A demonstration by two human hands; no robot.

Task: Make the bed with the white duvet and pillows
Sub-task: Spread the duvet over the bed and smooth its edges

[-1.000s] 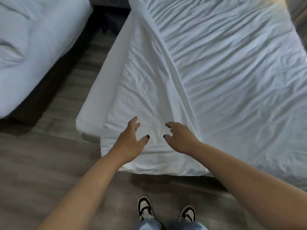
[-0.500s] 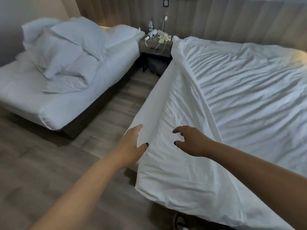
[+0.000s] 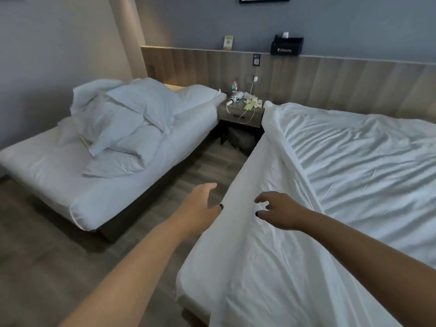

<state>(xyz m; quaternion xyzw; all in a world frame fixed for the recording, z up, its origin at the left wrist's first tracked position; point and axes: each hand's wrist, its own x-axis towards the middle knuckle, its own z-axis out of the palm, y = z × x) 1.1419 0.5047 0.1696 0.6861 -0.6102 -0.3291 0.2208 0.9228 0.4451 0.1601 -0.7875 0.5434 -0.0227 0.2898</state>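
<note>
Left hand (image 3: 200,204) and right hand (image 3: 278,212) both empty, fingers loose, over the near bed's side edge.

On the left, the pillows (image 3: 127,121) lie heaped on the other bed (image 3: 47,171), well apart from the duvet (image 3: 354,173), which is spread wrinkled across the near bed with its edge draping the side. Spreading looks largely done; smoothing and fetching the pillows seem left.
</note>
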